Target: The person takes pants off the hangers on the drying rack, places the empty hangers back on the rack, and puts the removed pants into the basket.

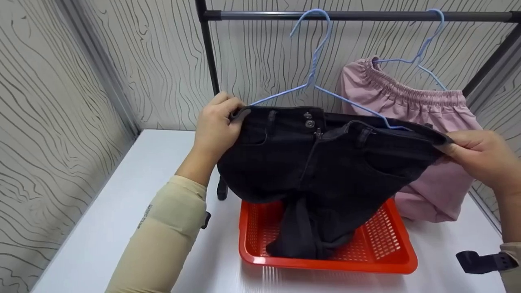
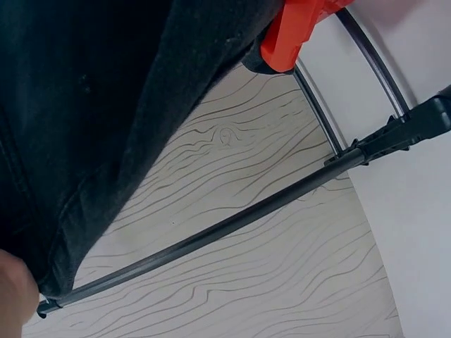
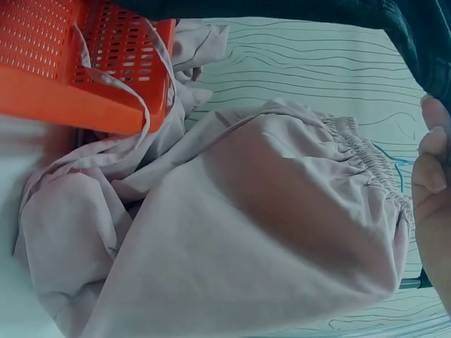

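Observation:
My left hand (image 1: 218, 122) grips one end of the waistband of a pair of black pants (image 1: 281, 162), thumb in front. At the other end, my right hand (image 1: 482, 156) pinches the waistband between thumb and fingers. A blue wire hanger (image 1: 312, 77) stands up out of the pants, its lower arms inside the waistband. Its hook overlaps the dark rod (image 1: 260, 15); I cannot tell whether it hangs on it. The pants' legs droop into a red basket (image 1: 325, 264). In the right wrist view, fingers (image 3: 431, 158) touch the dark fabric.
Pink pants (image 1: 431, 183) with a gathered waist hang on a second blue hanger (image 1: 425, 44) at the right of the rack. The rack's left post (image 1: 209, 57) stands behind my left hand. A white table (image 1: 142, 175) lies below, against wood-patterned walls (image 1: 163, 61).

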### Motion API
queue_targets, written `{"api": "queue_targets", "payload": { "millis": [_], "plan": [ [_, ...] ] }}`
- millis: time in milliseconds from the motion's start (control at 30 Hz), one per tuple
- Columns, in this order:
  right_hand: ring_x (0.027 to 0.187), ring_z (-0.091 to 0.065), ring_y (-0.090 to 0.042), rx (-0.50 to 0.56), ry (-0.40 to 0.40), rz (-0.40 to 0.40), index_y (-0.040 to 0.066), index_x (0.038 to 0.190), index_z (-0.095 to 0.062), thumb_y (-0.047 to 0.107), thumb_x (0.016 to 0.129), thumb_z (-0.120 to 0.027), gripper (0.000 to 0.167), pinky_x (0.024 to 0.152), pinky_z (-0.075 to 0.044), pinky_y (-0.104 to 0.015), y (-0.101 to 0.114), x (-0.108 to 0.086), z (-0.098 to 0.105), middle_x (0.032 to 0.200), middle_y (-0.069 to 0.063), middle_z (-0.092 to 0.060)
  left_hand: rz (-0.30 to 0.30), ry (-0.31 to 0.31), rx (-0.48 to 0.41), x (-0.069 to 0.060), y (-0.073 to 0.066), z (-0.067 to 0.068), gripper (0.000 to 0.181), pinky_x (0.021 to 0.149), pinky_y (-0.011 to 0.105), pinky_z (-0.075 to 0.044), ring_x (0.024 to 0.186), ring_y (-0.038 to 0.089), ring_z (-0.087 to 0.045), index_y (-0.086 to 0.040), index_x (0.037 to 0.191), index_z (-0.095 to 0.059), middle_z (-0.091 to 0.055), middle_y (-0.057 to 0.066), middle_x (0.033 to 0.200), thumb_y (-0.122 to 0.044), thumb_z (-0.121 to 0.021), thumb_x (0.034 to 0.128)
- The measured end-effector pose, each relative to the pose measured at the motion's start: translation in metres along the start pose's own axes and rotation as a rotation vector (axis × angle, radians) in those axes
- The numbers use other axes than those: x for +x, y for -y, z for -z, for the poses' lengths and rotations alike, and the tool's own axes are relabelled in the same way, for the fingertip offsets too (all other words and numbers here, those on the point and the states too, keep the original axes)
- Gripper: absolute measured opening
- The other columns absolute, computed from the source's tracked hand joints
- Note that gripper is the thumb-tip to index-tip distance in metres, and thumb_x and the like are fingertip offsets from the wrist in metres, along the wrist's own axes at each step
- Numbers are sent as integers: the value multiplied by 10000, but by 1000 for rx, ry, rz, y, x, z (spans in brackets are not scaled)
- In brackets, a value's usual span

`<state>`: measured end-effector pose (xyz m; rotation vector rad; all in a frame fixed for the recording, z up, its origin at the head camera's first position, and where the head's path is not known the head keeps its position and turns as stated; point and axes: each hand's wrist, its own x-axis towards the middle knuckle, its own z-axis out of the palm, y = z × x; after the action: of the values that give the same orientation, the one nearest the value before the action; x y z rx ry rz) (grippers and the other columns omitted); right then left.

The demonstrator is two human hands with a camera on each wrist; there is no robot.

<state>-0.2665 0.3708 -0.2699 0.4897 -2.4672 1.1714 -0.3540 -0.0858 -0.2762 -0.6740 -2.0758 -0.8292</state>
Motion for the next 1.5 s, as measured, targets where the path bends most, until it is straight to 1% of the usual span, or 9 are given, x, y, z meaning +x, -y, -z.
{"api": "queue_targets", "payload": {
  "millis": [100, 200, 333, 433, 533, 767, 1100, 1333, 1500],
  "plan": [
    [493, -510, 16, 12, -11, -17, 98, 737, -708, -91, 841, -559, 262, 454, -378, -109, 2, 2, -1, 553, 129, -595, -9, -37, -7, 3, -2, 1, 37, 679, 283, -444, 734, 142, -516, -136, 788, -668, -551, 17, 807, -103, -680, 802],
    [463, -427, -60, 37, -37, -26, 77, 642, -646, -87, 842, -553, 275, 411, -301, -218, 5, 4, -5, 487, 79, -511, -19, -63, -10, 5, -3, 3, 39, 657, 287, -432, 712, 147, -496, -136, 783, -668, -536, 22, 789, -106, -677, 804],
    [444, -437, -118, 306, -82, -9, -33, 639, -629, -131, 830, -541, 232, 412, -318, -238, 8, 6, -13, 491, -23, -507, -10, -75, -14, 6, -3, 3, 35, 654, 282, -426, 709, 142, -487, -121, 779, -669, -528, 16, 783, -123, -670, 814],
    [447, -474, -123, 536, -112, 20, -112, 728, -651, -147, 825, -540, 152, 411, -361, -204, 11, 10, -20, 550, -71, -561, 12, -78, -22, 5, -2, 2, 52, 651, 276, -423, 700, 140, -481, -106, 778, -670, -522, 14, 778, -134, -665, 821],
    [512, -541, -128, 685, -91, 30, -154, 829, -648, -173, 831, -508, 142, 460, -431, -195, 15, 14, -28, 652, -105, -625, 33, -83, -34, 3, -1, 0, 67, 653, 267, -425, 706, 133, -486, -106, 781, -675, -532, 9, 788, -150, -663, 831],
    [557, -561, -148, 758, -38, 12, -180, 834, -623, -214, 826, -472, 155, 484, -448, -208, 22, 19, -35, 692, -133, -632, 59, -71, -68, -2, 2, 0, 103, 672, 269, -416, 728, 134, -479, -96, 794, -671, -539, 15, 809, -186, -660, 842],
    [572, -584, -105, 521, 0, 100, -126, 847, -582, -151, 848, -497, 88, 554, -485, -169, 27, 23, -25, 673, -51, -624, 78, -27, -116, -6, 6, 4, 124, 676, 283, -396, 742, 143, -467, -92, 796, -653, -515, 22, 812, -202, -648, 852],
    [528, -535, -30, -18, -109, 49, -42, 728, -586, -1, 873, -573, 150, 510, -421, -117, 37, 23, -17, 585, 72, -585, 96, -25, -56, -4, 1, 2, 160, 654, 294, -383, 710, 157, -449, -107, 761, -629, -477, 15, 767, -239, -649, 850],
    [524, -459, -7, -94, -165, 58, -7, 725, -608, -4, 827, -633, 105, 449, -338, -131, 42, 24, -17, 590, 119, -536, 133, -7, 34, -4, -3, 0, 284, 624, 287, -372, 679, 164, -422, -120, 723, -596, -403, 7, 735, -366, -608, 866]
  ]
}}
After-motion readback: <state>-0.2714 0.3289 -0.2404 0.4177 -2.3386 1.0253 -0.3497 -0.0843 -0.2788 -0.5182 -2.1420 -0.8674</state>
